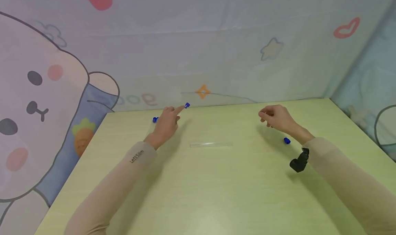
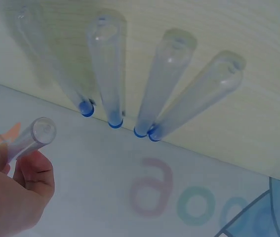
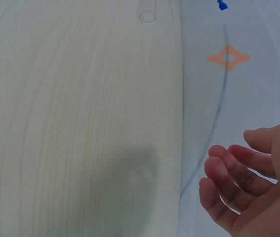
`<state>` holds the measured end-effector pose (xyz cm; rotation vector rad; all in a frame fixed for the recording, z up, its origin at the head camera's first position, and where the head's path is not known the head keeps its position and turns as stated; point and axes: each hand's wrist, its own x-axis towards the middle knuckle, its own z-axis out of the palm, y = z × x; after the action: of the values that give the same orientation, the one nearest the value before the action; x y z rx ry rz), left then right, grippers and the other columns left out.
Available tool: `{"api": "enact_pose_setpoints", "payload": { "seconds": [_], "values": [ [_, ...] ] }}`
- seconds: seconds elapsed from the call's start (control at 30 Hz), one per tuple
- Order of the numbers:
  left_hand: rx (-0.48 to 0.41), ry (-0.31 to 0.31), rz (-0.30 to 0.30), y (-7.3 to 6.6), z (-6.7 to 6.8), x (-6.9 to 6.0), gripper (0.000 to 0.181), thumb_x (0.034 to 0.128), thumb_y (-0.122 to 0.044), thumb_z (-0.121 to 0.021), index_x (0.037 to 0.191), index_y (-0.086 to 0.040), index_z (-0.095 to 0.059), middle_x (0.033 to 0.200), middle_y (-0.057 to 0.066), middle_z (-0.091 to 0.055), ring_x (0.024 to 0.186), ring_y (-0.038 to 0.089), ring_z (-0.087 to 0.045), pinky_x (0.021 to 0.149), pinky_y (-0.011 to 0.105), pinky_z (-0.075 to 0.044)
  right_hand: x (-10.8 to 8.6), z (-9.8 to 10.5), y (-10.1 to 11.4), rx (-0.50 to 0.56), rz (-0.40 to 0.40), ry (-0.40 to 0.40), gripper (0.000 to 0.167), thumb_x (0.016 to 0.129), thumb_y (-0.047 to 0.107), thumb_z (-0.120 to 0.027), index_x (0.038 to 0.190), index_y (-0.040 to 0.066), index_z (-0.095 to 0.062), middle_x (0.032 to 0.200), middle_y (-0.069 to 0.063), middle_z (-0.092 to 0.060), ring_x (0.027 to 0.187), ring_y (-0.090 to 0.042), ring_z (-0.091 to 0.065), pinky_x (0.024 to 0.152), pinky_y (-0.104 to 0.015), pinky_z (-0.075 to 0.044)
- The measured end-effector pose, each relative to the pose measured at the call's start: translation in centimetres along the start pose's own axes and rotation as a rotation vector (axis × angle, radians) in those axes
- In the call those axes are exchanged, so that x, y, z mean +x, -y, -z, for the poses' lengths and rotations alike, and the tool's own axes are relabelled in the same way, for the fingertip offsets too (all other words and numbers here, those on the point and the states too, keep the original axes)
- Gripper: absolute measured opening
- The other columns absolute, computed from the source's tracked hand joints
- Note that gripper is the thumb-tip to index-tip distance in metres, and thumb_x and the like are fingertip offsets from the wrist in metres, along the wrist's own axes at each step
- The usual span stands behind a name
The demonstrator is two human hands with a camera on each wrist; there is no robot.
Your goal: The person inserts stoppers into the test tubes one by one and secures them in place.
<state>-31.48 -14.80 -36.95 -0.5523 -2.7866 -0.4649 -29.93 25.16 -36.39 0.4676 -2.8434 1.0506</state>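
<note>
My left hand (image 1: 165, 125) pinches a clear test tube (image 2: 28, 142) between thumb and fingers, above the table's far left. Its blue cap (image 1: 187, 105) shows past the fingertips in the head view. Below that hand several clear tubes with blue caps, one of them a capped tube (image 2: 106, 69), lie side by side. An uncapped clear tube (image 1: 211, 144) lies crosswise mid-table between the hands. My right hand (image 1: 277, 118) hovers over the right side, its fingers (image 3: 238, 177) loosely bent and holding nothing. A loose blue cap (image 1: 287, 140) lies on the table just below the right wrist.
The pale wooden table (image 1: 216, 193) ends at the back against a printed cloth (image 1: 232, 63). Another cloth (image 1: 380, 90) hangs along the right side. A black wrist camera (image 1: 298, 163) hangs under the right forearm.
</note>
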Motion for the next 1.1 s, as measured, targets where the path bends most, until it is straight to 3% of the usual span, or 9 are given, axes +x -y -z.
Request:
{"api": "enact_pose_setpoints", "payload": {
  "seconds": [0.13,0.43,0.67,0.8,0.97,1.1],
  "values": [
    [-0.006,-0.001,0.047,1.2,0.2,-0.1,0.05,0.0946,0.001,-0.053,0.142,-0.013,-0.047,0.107,0.018,-0.061,0.102,0.033,-0.055,0.068,0.038,-0.05,-0.1,0.2,-0.2,-0.015,-0.01,0.005,0.031,0.1,0.021,-0.051,0.111,-0.005,-0.064,0.092,-0.025,-0.07,0.062,-0.027,-0.063,0.056,-0.025,-0.05],
    [-0.023,-0.011,0.123,3.8,0.7,-0.7,0.052,0.0937,0.003,-0.052,0.143,-0.013,-0.046,0.105,0.019,-0.06,0.106,0.038,-0.054,0.061,0.038,-0.048,-0.5,0.8,-0.7,-0.068,-0.017,0.041,0.03,0.099,0.018,-0.053,0.11,-0.007,-0.064,0.09,-0.024,-0.069,0.059,-0.022,-0.062,0.054,-0.026,-0.049],
    [-0.048,-0.011,0.205,5.7,1.0,-1.2,0.051,0.0959,0.001,-0.049,0.145,-0.012,-0.044,0.109,0.021,-0.059,0.108,0.039,-0.052,0.063,0.039,-0.045,-0.8,1.3,-2.0,-0.208,0.009,0.089,0.027,0.094,0.015,-0.056,0.098,-0.008,-0.068,0.078,-0.019,-0.068,0.057,-0.018,-0.057,0.054,-0.031,-0.045],
    [-0.039,0.001,0.264,6.4,1.4,-1.6,0.051,0.0953,0.0,-0.048,0.145,-0.012,-0.043,0.117,0.023,-0.058,0.112,0.04,-0.051,0.068,0.045,-0.049,-1.2,2.1,-1.9,-0.265,-0.053,0.21,0.026,0.093,0.017,-0.058,0.095,-0.007,-0.069,0.075,-0.016,-0.068,0.053,-0.015,-0.053,0.053,-0.03,-0.045],
    [-0.024,0.033,0.326,7.4,1.6,-2.2,0.052,0.095,0.001,-0.045,0.145,-0.009,-0.041,0.123,0.026,-0.057,0.116,0.044,-0.051,0.077,0.05,-0.052,-1.8,3.2,-1.6,-0.241,-0.18,0.378,0.027,0.094,0.023,-0.061,0.092,-0.004,-0.066,0.059,-0.008,-0.059,0.041,-0.01,-0.035,0.043,-0.025,-0.034],
    [-0.014,0.071,0.363,7.9,1.8,-2.6,0.05,0.0957,0.002,-0.044,0.145,-0.004,-0.039,0.128,0.029,-0.055,0.12,0.045,-0.051,0.089,0.054,-0.05,-2.1,3.7,-1.9,-0.242,-0.267,0.47,0.029,0.091,0.028,-0.065,0.084,0.0,-0.064,0.058,-0.004,-0.057,0.042,-0.008,-0.035,0.043,-0.022,-0.033]
  ]
}}
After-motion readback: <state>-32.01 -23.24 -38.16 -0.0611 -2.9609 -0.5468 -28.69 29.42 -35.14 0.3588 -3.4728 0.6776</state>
